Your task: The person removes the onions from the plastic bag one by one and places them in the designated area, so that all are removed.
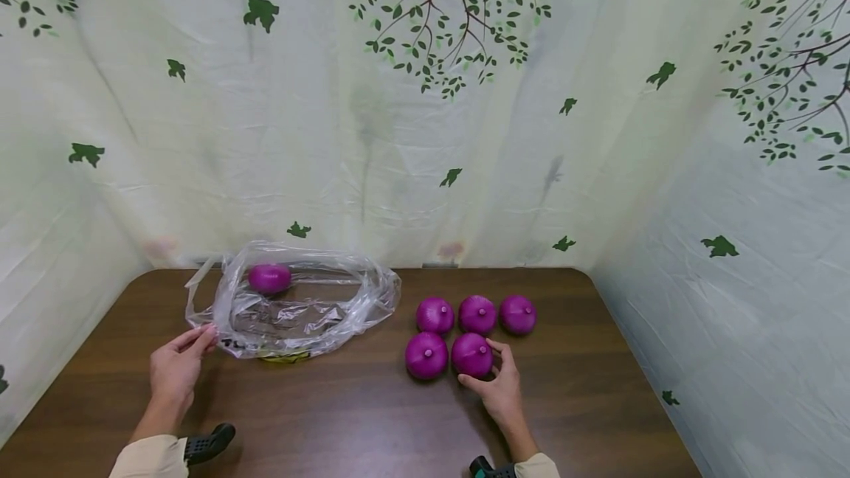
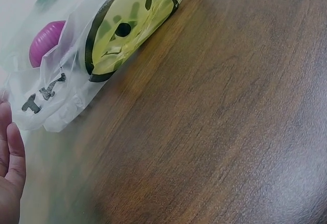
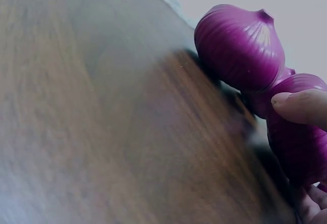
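My left hand (image 1: 176, 366) pinches the left edge of a clear plastic bag (image 1: 380, 288), which lies with its mouth spread wide. Inside it, toward the back left, rests one purple onion (image 1: 269, 279). Yellow and black print (image 2: 113, 40) shows on the bag in the left wrist view. My right hand (image 1: 499, 388) holds an onion (image 1: 472, 355) between thumb and fingers at the front right of a cluster. Beside it sits another onion (image 1: 426, 356), and a row of onions (image 1: 477, 314) stands just behind. In the right wrist view the thumb (image 3: 301, 106) presses on the held onion.
Everything lies on a brown wooden table (image 1: 345, 419). A pale curtain (image 1: 398, 131) printed with leaves and branches hangs behind the table and at its sides. Black straps or devices (image 1: 209, 443) sit on both wrists.
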### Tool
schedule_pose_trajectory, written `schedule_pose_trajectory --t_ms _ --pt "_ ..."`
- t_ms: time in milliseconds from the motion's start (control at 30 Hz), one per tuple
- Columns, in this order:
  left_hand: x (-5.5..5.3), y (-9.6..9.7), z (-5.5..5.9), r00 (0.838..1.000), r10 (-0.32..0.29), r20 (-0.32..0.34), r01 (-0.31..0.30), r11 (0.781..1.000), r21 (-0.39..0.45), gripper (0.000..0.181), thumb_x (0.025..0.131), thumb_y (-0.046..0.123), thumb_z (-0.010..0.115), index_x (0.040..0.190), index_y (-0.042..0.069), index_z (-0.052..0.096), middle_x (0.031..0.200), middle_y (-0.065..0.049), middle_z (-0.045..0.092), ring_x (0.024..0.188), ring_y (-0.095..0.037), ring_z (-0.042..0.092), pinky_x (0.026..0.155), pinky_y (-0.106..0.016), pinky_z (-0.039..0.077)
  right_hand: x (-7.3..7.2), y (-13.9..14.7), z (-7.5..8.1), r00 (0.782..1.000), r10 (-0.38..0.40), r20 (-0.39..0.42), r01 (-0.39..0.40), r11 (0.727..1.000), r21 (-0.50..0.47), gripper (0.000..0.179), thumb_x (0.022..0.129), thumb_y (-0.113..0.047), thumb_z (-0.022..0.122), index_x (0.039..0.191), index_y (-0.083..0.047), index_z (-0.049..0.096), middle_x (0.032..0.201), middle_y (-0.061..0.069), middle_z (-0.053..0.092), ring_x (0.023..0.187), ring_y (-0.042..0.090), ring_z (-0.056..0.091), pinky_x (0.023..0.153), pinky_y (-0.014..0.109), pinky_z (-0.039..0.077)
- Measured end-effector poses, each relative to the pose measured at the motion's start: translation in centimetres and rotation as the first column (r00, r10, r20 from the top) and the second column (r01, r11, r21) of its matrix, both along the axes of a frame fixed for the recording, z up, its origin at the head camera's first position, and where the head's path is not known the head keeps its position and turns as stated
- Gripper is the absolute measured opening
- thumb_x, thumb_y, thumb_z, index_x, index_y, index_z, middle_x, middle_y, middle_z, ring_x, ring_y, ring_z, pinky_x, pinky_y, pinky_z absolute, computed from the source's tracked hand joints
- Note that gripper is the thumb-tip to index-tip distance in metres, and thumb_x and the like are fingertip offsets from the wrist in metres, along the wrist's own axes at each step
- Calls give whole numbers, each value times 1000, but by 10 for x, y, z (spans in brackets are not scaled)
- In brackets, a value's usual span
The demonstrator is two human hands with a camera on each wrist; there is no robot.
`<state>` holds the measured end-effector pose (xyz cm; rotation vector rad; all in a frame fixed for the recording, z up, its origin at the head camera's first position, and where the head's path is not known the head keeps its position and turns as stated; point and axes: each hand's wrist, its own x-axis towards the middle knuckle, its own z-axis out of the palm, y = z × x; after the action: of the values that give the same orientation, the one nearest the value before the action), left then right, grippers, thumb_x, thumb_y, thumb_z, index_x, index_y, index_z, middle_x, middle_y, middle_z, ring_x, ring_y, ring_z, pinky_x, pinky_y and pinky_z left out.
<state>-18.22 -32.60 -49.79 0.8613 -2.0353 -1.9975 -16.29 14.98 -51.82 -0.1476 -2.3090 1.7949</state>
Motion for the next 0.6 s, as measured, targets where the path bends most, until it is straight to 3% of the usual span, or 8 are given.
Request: schedule_pose_trajectory --t_ms 233,600 --pt "1 1 1 1000 1 -1 -1 1000 2 8 90 31 67 85 32 73 73 20 64 72 1 63 65 -7 46 -10 5 -33 1000 -26 -14 27 998 64 77 59 3 89 126 1 49 124 22 55 114 37 56 95 45 46" --pt "-1 1 2 1000 -2 11 2 1000 -28 8 90 34 67 85 33 73 73 21 64 72 1 63 66 -9 45 -13 1 -37 997 -52 -48 58 989 137 79 58 -2 90 125 -1 48 121 20 55 107 36 57 91 50 45"
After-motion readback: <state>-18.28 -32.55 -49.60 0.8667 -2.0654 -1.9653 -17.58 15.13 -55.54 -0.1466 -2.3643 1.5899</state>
